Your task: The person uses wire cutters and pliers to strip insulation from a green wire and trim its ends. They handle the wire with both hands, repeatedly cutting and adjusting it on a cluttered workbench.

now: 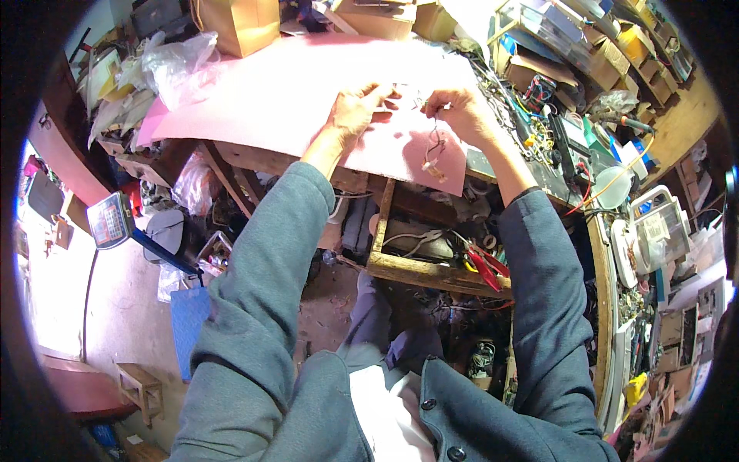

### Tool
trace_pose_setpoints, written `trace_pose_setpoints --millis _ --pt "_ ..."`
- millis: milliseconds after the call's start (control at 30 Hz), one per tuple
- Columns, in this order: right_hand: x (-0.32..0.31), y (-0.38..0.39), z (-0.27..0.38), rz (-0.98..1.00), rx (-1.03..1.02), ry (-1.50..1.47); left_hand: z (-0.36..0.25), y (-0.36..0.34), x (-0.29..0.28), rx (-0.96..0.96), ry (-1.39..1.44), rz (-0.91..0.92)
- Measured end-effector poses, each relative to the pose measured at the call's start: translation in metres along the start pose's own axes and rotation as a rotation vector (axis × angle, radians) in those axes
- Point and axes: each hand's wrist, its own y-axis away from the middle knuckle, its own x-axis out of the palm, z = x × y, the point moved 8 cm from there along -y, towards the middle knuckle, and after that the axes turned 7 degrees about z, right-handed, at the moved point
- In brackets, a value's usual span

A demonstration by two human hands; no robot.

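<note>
1. While the right hand (460,112) pinches thin wires (436,146) between thumb and fingers, their lower end hangs to a small pale connector (436,172) over the near edge of the pink sheet (254,100).
2. Left of it, near but apart, the left hand (354,115) has its fingers bent and its thumb toward them – bright glare hides the fingertips, so I cannot tell whether they hold anything.
3. Below the sheet's near edge, between the forearms, a wooden drawer frame (431,279) stands in front of the body, with red-handled pliers (485,271) at its right end, beside the right sleeve.
4. Crowding the right side of the sheet are tangled cables (504,108); farther right come a round translucent lid (613,178) and a white plastic basket (660,223).
5. Beyond the hands, a brown box (239,28) stands at the sheet's far edge – a crumpled clear bag (178,68) lies over its left end.
6. Lower left, a keypad display (112,220) on a blue post leans above the floor, well apart from a small wooden stool (140,385).
</note>
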Motion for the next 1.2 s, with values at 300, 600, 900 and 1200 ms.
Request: trace_pose_setpoints --millis 300,600,900,1200 --pt "0.025 -0.012 -0.011 -0.003 0.115 -0.426 0.0 0.0 0.011 0.068 0.0 0.154" --pt "0.013 -0.001 -0.044 -0.187 0.405 -0.6 0.003 -0.002 0.002 0.033 0.088 0.023" --pt "0.03 -0.004 -0.05 -0.187 0.441 -1.154 -0.001 -0.007 -0.024 0.175 0.031 -0.161" --pt "0.022 -0.018 -0.051 -0.305 0.246 -1.323 0.007 -0.005 0.01 0.101 -0.057 0.028"
